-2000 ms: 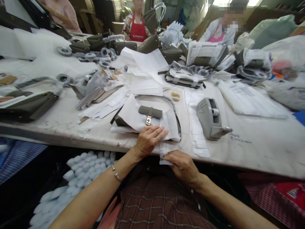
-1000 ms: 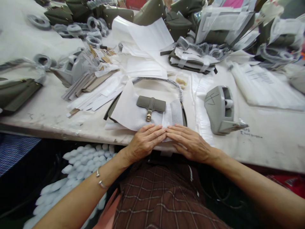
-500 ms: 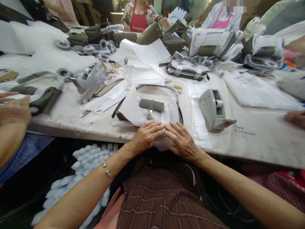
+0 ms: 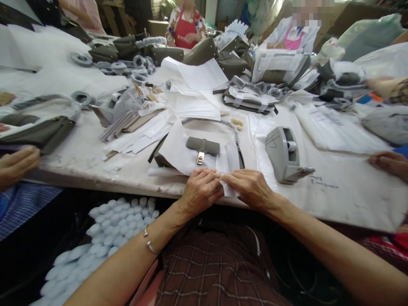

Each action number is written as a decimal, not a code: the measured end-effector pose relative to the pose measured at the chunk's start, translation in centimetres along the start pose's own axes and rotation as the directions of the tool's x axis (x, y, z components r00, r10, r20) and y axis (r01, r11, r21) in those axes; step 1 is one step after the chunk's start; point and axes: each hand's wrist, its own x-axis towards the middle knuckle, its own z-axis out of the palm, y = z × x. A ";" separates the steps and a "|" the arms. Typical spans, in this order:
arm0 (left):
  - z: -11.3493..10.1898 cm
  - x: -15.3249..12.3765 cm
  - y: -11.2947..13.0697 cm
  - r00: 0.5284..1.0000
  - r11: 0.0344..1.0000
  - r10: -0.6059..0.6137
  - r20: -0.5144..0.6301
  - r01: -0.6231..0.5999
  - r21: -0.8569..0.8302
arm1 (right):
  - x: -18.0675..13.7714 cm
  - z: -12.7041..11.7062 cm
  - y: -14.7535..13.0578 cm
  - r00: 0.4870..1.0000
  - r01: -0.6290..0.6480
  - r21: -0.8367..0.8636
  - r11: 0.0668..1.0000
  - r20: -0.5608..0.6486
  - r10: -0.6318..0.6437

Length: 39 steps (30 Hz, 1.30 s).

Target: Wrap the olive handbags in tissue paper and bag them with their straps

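Observation:
In front of me on the table lies an olive-grey handbag (image 4: 162, 158), its front mostly covered by white wrapping paper (image 4: 175, 146). The bag's flap tab (image 4: 202, 145), with a gold clasp, shows on top of the paper. A wrapped handle (image 4: 236, 135) arches behind it. At the near edge, my left hand (image 4: 202, 190) is closed with its fingers curled over the paper. My right hand (image 4: 253, 187) pinches the same paper just beside it, and a fold hangs down between the two hands. The fingertips are partly hidden.
A grey tape dispenser (image 4: 282, 155) stands on the right. Paper strips (image 4: 140, 131) and another handbag (image 4: 57, 129) lie on the left, near a co-worker's hand (image 4: 21, 165). Another person's hand (image 4: 389, 163) rests at the right edge. More bags (image 4: 200, 55) are piled behind.
My right hand has gone from fingers laid out on the paper to a pinch, slightly right. My left fingers have curled in. The left co-worker's hand has moved down, away from the other bag.

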 end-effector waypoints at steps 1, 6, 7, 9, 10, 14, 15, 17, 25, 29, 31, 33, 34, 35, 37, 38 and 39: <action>0.2 0.2 0.3 0.999 0.999 -0.037 -0.033 0.037 0.005 | 0.7 -0.5 0.2 0.998 -0.038 -0.013 0.999 0.058 0.039; 1.0 1.3 1.2 0.970 0.975 -0.202 -0.139 0.212 0.061 | 3.9 -2.0 2.0 0.944 -0.243 0.073 0.967 0.246 0.218; 1.1 1.5 1.3 0.963 0.968 -0.224 -0.151 0.237 0.077 | 4.3 -2.1 2.5 0.937 -0.262 0.115 0.958 0.267 0.224; 1.3 1.9 1.5 0.953 0.954 -0.260 -0.157 0.279 0.110 | 5.1 -1.9 3.4 0.935 -0.272 0.193 0.943 0.283 0.212; 1.4 2.0 1.6 0.949 0.947 -0.273 -0.155 0.293 0.130 | 5.4 -1.7 3.8 0.938 -0.272 0.230 0.934 0.281 0.204; 1.7 2.5 1.6 0.943 0.922 -0.300 -0.145 0.326 0.210 | 5.8 -0.3 4.8 0.918 -0.377 0.363 0.852 0.272 0.290; 1.7 2.6 1.6 0.942 0.917 -0.303 -0.141 0.329 0.224 | 5.8 0.1 4.9 0.900 -0.423 0.388 0.819 0.284 0.331; 1.7 2.7 1.5 0.943 0.913 -0.307 -0.130 0.330 0.241 | 5.8 0.7 5.2 0.861 -0.504 0.424 0.752 0.313 0.401; 0.7 2.8 1.3 0.977 0.957 -0.209 0.044 0.195 0.215 | 6.6 1.1 6.5 0.752 -0.659 0.594 0.461 0.510 0.418; 0.6 2.8 1.3 0.973 0.958 -0.216 0.085 0.194 0.212 | 6.6 2.2 6.6 0.770 -0.637 0.562 0.528 0.428 0.473; 0.5 2.8 1.3 0.976 0.961 -0.202 0.087 0.181 0.209 | 6.3 2.8 6.6 0.792 -0.605 0.574 0.551 0.365 0.490; 0.4 2.7 1.2 0.977 0.964 -0.191 0.098 0.168 0.207 | 5.8 3.3 6.6 0.807 -0.577 0.603 0.550 0.316 0.500; 0.3 2.7 1.2 0.975 0.964 -0.193 0.110 0.168 0.204 | 5.6 3.4 6.6 0.809 -0.569 0.616 0.545 0.304 0.503; 0.3 2.7 1.2 0.972 0.965 -0.198 0.126 0.171 0.201 | 5.5 3.5 6.5 0.808 -0.568 0.623 0.538 0.297 0.508; 0.2 2.6 1.2 0.969 0.965 -0.203 0.140 0.173 0.199 | 5.3 3.5 6.2 0.797 -0.572 0.631 0.524 0.278 0.536; 0.2 2.5 1.2 0.971 0.965 -0.197 0.136 0.168 0.201 | 5.3 3.4 6.0 0.788 -0.573 0.642 0.509 0.261 0.557; 0.2 2.5 1.1 0.974 0.966 -0.186 0.126 0.158 0.205 | 5.3 3.2 5.8 0.777 -0.571 0.661 0.486 0.245 0.580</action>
